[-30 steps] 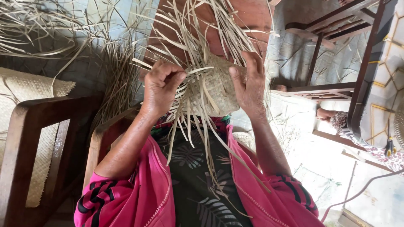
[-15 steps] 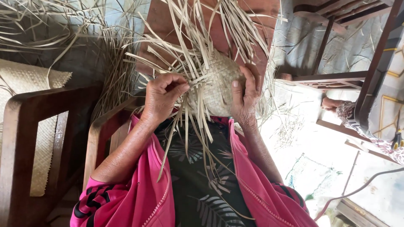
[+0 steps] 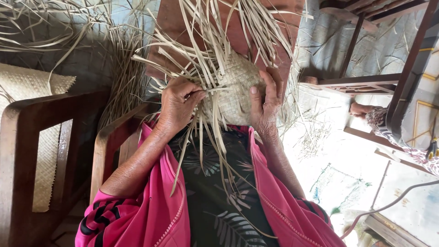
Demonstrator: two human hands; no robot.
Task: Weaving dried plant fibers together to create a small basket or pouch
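Note:
A half-woven pale straw piece (image 3: 233,89), rounded like a small basket, is held in front of my chest. Long loose strips (image 3: 215,27) fan out from it upward and hang down over my dark leaf-print top. My left hand (image 3: 179,106) pinches one strip at the left edge of the weave. My right hand (image 3: 267,101) grips the woven body from the right, thumb on the front. Pink sleeves cover both upper arms.
A wooden armchair (image 3: 27,151) with a woven straw mat (image 3: 32,87) stands to the left. More dry strips (image 3: 114,64) lie on the floor. At right are a wooden chair frame (image 3: 366,82) and another person's foot (image 3: 361,110).
The woven piece has dropped lower and closer to my chest. My left hand has closed its fingers on a strip at the weave's left edge; my right hand keeps its grip.

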